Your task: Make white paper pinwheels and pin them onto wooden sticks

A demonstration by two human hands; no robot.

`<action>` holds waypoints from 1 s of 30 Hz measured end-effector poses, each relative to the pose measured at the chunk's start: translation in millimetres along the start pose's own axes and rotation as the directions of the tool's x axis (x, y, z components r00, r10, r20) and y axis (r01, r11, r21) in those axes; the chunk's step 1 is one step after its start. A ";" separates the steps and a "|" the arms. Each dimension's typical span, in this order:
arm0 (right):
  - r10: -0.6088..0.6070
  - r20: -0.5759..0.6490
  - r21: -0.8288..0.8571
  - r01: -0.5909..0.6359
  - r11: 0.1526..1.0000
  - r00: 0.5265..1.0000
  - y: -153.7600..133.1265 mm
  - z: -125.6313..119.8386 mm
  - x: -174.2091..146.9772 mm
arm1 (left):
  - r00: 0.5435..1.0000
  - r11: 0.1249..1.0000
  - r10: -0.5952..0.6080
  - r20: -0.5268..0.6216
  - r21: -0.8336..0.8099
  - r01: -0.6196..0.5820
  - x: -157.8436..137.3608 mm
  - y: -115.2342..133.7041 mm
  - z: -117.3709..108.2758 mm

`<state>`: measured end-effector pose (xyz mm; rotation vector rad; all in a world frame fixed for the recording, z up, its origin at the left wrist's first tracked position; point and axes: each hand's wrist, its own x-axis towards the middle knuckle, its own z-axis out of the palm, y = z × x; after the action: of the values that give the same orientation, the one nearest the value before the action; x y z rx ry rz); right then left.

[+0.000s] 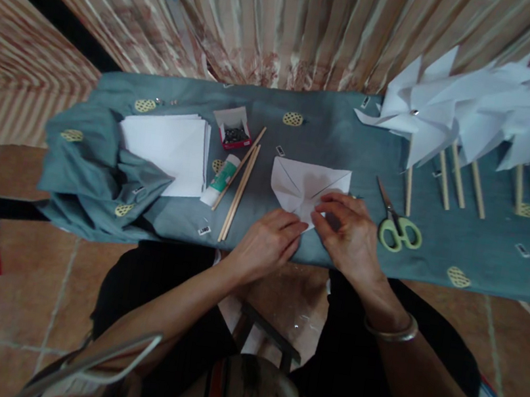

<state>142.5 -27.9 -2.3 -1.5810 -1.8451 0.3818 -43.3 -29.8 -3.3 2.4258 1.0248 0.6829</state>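
Head view: white paper sheet (308,177) lay on the tabletop (436,254), between the wooden sticks (240,193) and the scissors (391,214), dark diagonal lines running in from its far corners. Left hand (270,238) held the near edge, fingers narrow on the paper; right hand (352,233) pinched the near right part, thumb close to forefinger. Step in hand, I judged: bending corners inward, as on the pinwheels (487,112). Next move seemed to call for a steady pinch, no hard crease.
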 end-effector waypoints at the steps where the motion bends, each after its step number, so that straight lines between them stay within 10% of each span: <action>1: 0.006 0.003 0.000 -0.006 1.000 1.000 -0.3 0.2 -0.2 | 1.000 1.000 -0.003 0.002 -0.001 0.003 0.2 -0.1 0.1; 30: -0.124 0.133 -0.177 0.147 0.973 0.983 -6.7 1.5 -6.6 | 0.998 1.000 -0.013 0.055 0.003 0.013 1.4 0.5 -2.9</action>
<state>136.8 -35.4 -1.3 -1.5708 -2.1224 0.2544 -43.8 -28.5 -0.3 2.4235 1.0198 0.6079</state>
